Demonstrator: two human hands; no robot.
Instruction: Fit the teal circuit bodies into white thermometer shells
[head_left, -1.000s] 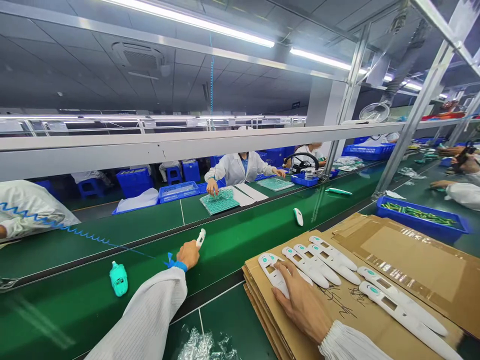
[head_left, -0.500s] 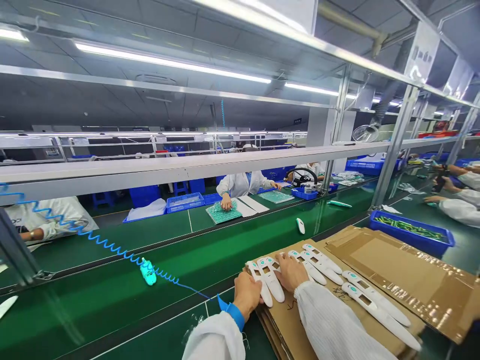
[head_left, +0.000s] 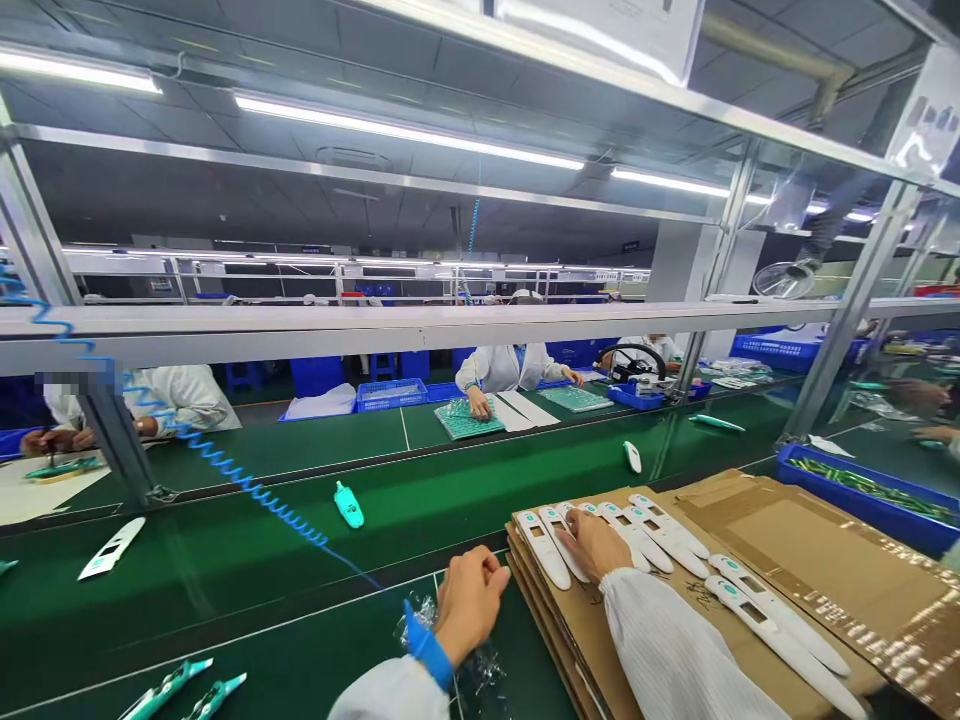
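My right hand (head_left: 598, 546) lies over a row of long white thermometer casings (head_left: 546, 552) on stacked cardboard (head_left: 555, 610). Its thumb and fingers are closed about the second casing from the left; the fingertips are partly hidden. Each casing has a dark window and a teal button. Left of the cardboard, my left hand (head_left: 471, 600) hovers over the green bench, fingers loosely bent and apart, holding nothing I can see. A blue strap (head_left: 427, 645) circles that wrist, joined to a coiled blue cord (head_left: 262, 492). Two more casings (head_left: 780, 625) lie right of my sleeve.
Crumpled clear plastic (head_left: 484, 668) is beside my left hand. A green conveyor (head_left: 442, 495) crosses ahead, bearing a teal casing (head_left: 349, 505) and white ones. Teal pieces (head_left: 169, 690) lie front left. A blue bin (head_left: 870, 490) stands right; a co-worker (head_left: 502, 370) sits opposite.
My left hand has let go of the leftmost casing and moved left, off the cardboard. My right hand stays at the row. The view has turned left.
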